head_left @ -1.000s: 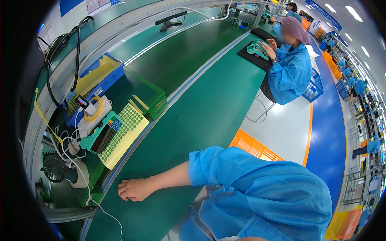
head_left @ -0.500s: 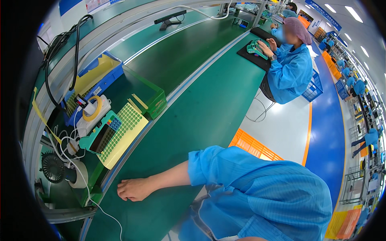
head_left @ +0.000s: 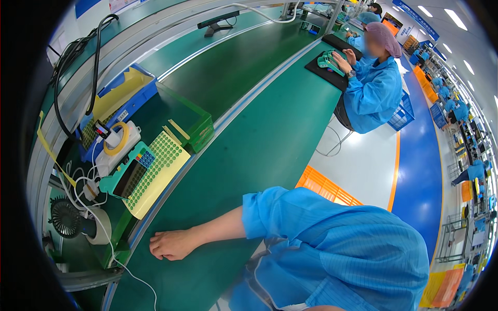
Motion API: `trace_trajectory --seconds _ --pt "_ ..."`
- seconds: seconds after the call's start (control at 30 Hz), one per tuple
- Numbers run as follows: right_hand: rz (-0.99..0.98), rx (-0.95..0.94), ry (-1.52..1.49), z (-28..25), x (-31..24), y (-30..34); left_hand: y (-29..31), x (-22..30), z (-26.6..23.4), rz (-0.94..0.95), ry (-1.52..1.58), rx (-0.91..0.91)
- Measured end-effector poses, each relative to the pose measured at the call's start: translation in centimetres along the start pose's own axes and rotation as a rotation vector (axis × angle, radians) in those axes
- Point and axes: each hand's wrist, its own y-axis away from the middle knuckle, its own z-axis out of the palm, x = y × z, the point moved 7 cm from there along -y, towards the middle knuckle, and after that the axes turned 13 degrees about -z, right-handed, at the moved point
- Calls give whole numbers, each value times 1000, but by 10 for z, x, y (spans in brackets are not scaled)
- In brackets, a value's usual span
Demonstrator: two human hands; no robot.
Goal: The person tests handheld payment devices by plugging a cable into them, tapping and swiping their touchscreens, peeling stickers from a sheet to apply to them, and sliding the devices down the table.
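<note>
My right hand (head_left: 174,244) rests on the green tabletop (head_left: 228,171), back up, its fingers loosely curled in. Nothing shows in its grasp, though the palm side is hidden. The blue sleeve runs back from it to the right. Beyond the hand, across the metal edge strip, lies a yellow sheet with rows of green round stickers (head_left: 161,168). On that sheet's left side leans a green handheld payment terminal (head_left: 129,176) with a dark screen and blue keys. A thin white cable (head_left: 136,277) crosses the edge near my hand. My left hand is out of view.
A small black fan (head_left: 66,216) stands at the left beside a white power strip (head_left: 116,153) bearing a yellow tape roll (head_left: 123,136). Behind are a blue bin (head_left: 148,93) and a green tray (head_left: 202,129). A co-worker (head_left: 373,93) handles a green device. An orange crate (head_left: 324,186) is below.
</note>
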Motion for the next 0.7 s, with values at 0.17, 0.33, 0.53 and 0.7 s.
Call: trace_trajectory --seconds 0.17,0.33,0.53,0.7 --pt "-9 16 -10 2 -1 0 1 0 -2 -57 -4 -8" --pt "-11 23 8 0 -1 5 4 -6 6 -70 19 -28" --pt "-23 22 0 -8 -2 0 1 -12 6 -29 -15 10" --pt "-93 67 -12 -6 -1 -1 -4 -33 14 1 -64 49"
